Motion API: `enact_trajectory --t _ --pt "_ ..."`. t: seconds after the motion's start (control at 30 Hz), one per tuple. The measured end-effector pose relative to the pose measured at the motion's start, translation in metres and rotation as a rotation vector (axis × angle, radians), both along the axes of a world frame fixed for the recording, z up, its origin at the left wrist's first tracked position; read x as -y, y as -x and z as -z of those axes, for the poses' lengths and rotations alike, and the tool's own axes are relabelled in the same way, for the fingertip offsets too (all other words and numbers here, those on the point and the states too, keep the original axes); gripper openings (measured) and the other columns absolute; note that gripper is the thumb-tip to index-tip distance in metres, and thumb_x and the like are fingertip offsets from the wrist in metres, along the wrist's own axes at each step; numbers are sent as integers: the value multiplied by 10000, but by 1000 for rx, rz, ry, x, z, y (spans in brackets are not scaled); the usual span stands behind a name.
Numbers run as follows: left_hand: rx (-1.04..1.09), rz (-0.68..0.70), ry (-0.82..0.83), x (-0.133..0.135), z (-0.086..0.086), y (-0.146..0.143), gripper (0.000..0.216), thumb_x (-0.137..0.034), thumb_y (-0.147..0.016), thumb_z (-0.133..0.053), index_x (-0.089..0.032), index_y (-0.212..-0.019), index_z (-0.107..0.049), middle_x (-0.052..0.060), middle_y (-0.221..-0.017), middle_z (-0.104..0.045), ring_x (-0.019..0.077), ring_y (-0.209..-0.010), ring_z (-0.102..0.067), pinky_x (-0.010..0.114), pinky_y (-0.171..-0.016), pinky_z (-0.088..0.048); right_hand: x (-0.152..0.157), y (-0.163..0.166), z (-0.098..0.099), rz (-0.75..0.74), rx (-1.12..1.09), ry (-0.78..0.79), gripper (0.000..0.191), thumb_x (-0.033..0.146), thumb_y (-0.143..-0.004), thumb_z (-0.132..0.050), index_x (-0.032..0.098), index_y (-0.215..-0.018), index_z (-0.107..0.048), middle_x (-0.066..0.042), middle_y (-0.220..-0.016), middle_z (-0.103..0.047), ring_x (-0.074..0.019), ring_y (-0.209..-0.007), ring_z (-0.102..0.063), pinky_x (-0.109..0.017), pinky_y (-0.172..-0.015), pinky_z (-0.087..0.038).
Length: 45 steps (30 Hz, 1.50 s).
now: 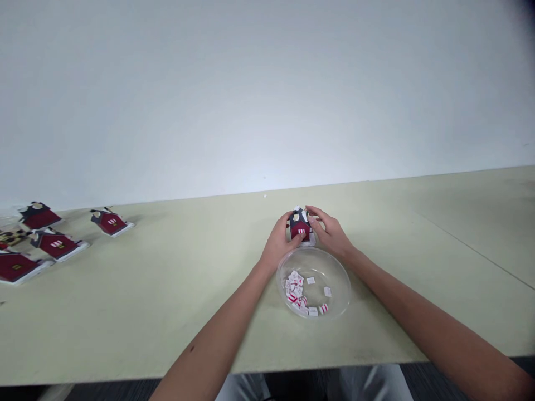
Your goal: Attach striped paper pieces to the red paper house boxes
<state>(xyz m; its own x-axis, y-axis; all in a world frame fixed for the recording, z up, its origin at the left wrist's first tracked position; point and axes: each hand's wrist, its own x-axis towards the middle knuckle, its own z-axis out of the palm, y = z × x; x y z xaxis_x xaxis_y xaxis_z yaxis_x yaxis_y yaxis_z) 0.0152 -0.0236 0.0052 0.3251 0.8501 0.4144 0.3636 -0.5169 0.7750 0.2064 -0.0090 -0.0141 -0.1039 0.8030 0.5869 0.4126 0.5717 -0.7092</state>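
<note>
- L hand [279,243] & R hand [329,231] both grasping small red model house [300,225] from either side, fingers curled, not clenched
- House sits just past rim of clear plastic bowl [336,270]; fingers hide its sides; can't tell if lifted off table
- Bowl holds white-red paper bits [296,289], heaped, some apart
- Pale green table [376,328]
- Far L: more model houses [110,223], lying flat; one cut off by frame [16,266]; pile at edge hard to make out

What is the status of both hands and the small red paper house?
Left hand, right hand on small red paper house, either side. Round clear plastic bowl of white paper pieces just in front.
</note>
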Motion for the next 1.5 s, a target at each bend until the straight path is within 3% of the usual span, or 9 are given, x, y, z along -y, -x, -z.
enact_trajectory --t 0.17,1.5 --pt "3 4 -6 1 -1 1 642 -379 -874 -656 -211 -1440 -406 127 -1441 -519 288 -1245 -537 452 -1060 -420 0 1 -2 -17 -1 -28 420 495 -999 -432 248 -1285 -615 -86 -1307 -651 -256 -1207 -596 -439 -1058 -456" --pt "-29 -7 -14 0 0 1 654 -412 -880 -651 -216 -1451 -401 124 -1448 -514 293 -1265 -523 471 -1084 -409 2 0 -6 -33 -21 15 411 484 -991 -453 237 -1276 -617 -84 -1285 -666 -250 -1164 -620 -429 -1019 -475"
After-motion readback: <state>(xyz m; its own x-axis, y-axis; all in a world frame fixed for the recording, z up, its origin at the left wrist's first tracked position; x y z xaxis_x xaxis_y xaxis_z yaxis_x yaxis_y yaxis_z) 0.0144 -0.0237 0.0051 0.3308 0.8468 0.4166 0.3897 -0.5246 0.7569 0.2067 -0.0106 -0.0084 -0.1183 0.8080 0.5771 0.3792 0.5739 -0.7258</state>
